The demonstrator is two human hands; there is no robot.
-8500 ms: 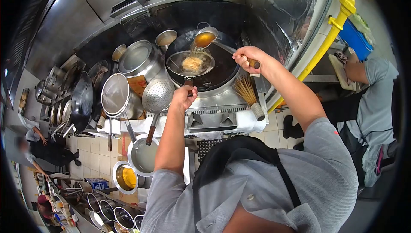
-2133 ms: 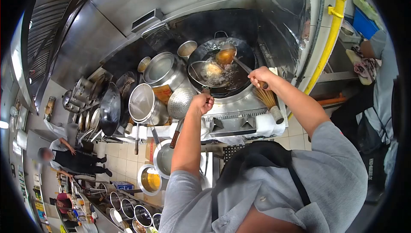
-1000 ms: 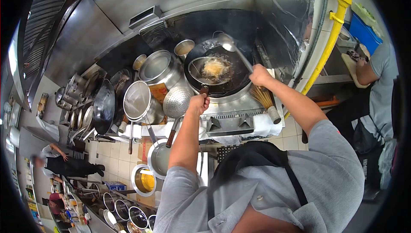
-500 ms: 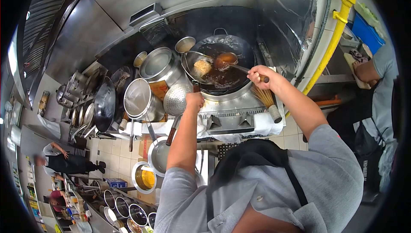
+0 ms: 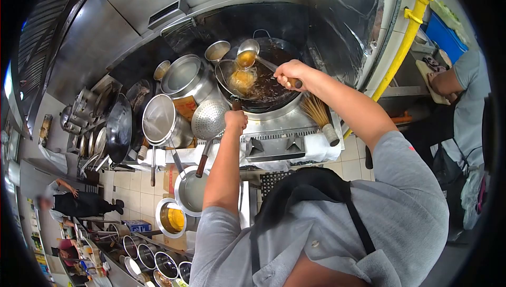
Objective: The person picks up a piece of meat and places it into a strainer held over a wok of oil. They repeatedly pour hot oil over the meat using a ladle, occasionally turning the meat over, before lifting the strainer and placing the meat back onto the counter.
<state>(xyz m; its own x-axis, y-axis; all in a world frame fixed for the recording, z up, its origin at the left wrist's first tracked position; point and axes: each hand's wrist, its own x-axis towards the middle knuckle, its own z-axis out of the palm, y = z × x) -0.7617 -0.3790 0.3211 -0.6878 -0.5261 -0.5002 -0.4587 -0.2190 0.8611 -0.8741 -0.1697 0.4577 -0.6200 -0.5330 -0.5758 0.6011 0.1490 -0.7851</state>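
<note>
My left hand (image 5: pixel 235 121) is closed round the dark handle of a strainer (image 5: pixel 224 75) held over the left part of a large wok (image 5: pixel 282 49). Pale golden food (image 5: pixel 242 80) sits in the strainer amid bubbling oil. My right hand (image 5: pixel 290 74) grips the wooden-ended handle of a ladle (image 5: pixel 247 53), whose bowl is tilted above the food with oil in it. A perforated skimmer (image 5: pixel 207 120) lies left of my left hand.
Left of the wok stand a lidded pot (image 5: pixel 182 76), a fine sieve (image 5: pixel 158 118) on a pot and a black wok (image 5: pixel 119 128). A bamboo brush (image 5: pixel 322 118) lies at the right. Co-workers (image 5: pixel 466 107) stand at right and far left (image 5: pixel 84 202).
The ladle has risen from the oil and moved left over the food, its bowl now tipped. My right hand has moved left and up. The whole view has shifted slightly.
</note>
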